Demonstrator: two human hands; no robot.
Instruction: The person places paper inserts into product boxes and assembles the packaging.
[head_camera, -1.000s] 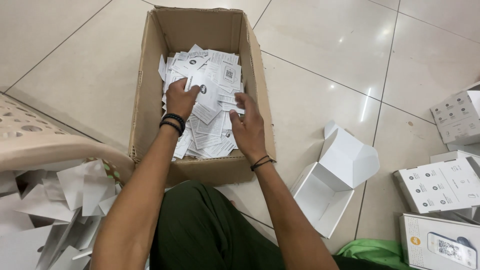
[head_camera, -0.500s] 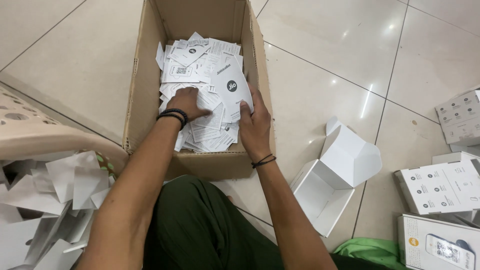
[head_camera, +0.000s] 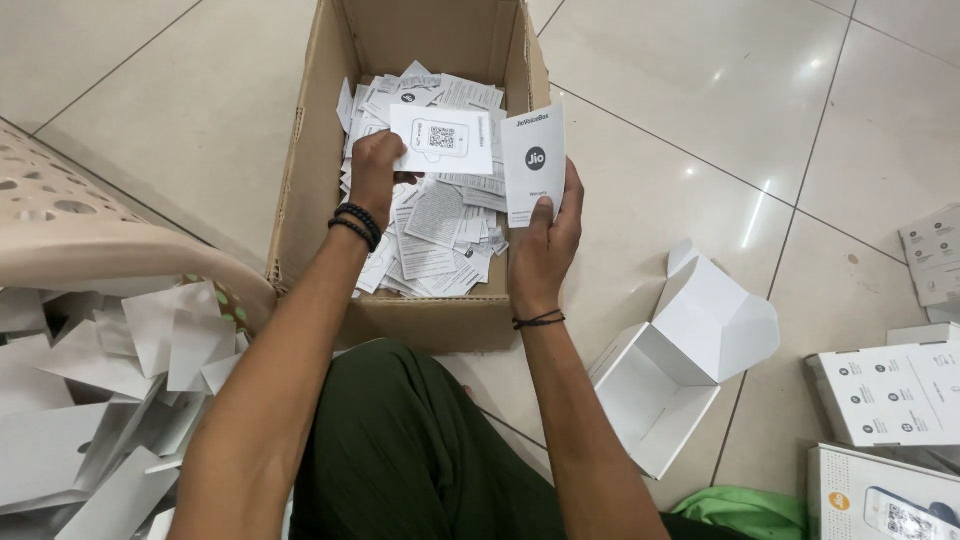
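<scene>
A brown cardboard box (head_camera: 312, 180) stands on the tiled floor in front of me, filled with several white printed leaflets (head_camera: 440, 235). My left hand (head_camera: 375, 170), with black bead bracelets on the wrist, holds a white card with a square code (head_camera: 441, 139) above the box. My right hand (head_camera: 547, 235) holds a small upright white booklet (head_camera: 533, 163) with a round dark logo, over the box's right wall.
A beige perforated basket (head_camera: 70, 250) at my left holds several white paper scraps. An open white carton (head_camera: 680, 370) lies on the floor at my right. More white printed boxes (head_camera: 890, 390) sit at the right edge. A green cloth (head_camera: 745, 512) lies below them.
Both hands were down among the leaflets in the box. They have lifted out, each now holding a piece of paper above the pile.
</scene>
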